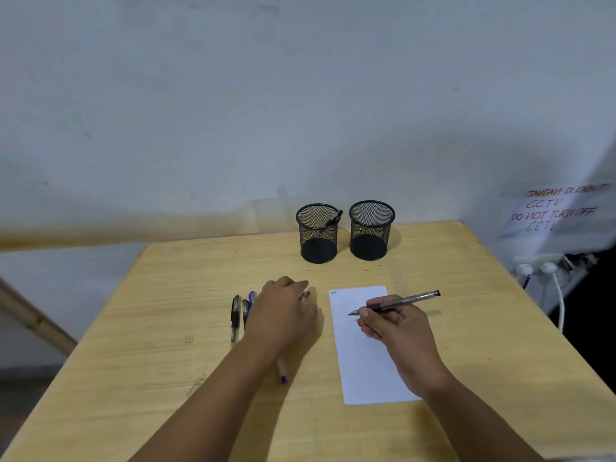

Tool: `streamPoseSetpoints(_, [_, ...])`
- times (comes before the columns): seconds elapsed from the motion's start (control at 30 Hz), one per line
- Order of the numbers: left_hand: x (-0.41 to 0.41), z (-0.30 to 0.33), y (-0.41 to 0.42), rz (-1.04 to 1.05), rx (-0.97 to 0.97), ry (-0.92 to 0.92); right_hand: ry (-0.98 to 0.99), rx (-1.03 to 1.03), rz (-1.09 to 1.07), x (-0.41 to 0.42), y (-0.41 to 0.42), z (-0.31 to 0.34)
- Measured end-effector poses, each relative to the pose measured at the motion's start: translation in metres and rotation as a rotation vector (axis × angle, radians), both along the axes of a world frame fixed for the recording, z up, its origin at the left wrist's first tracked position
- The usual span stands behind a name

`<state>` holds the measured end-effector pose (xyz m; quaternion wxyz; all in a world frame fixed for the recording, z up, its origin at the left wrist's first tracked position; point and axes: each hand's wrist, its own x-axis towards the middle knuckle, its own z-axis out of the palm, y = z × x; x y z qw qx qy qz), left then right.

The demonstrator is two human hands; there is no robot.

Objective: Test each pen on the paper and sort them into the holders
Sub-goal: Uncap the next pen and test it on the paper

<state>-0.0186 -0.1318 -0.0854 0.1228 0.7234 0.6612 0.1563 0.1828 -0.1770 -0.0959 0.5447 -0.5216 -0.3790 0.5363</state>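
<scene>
Wooden table (433, 328): one pen (333, 220) sorted into the left holder (317, 233), right holder (371, 230) empty; right hand (396, 331) grips a pen (396, 303) over the paper (366, 368), left hand (283, 311) rests curled on untested pens (235, 316).

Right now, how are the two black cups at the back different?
The left holder has one pen leaning inside it; the right holder looks empty. The left holder stands nearer the loose pens; the right holder stands nearer the paper. Both are upright black mesh cups of like size.
</scene>
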Motion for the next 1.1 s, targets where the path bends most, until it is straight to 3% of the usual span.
streamPoseSetpoints(0.47, [-0.004,0.0,0.029,0.037,-0.141,-0.055,0.002,-0.003,-0.038,0.009,-0.001,0.005])
streamPoseSetpoints(0.77, [0.002,0.021,-0.004,0.157,-0.238,-0.8,0.053,0.013,-0.07,0.012,-0.006,0.014])
streamPoseSetpoints(1.1, [0.025,0.031,-0.05,0.222,-0.338,-1.208,0.048,0.116,-0.03,0.016,-0.02,0.026])
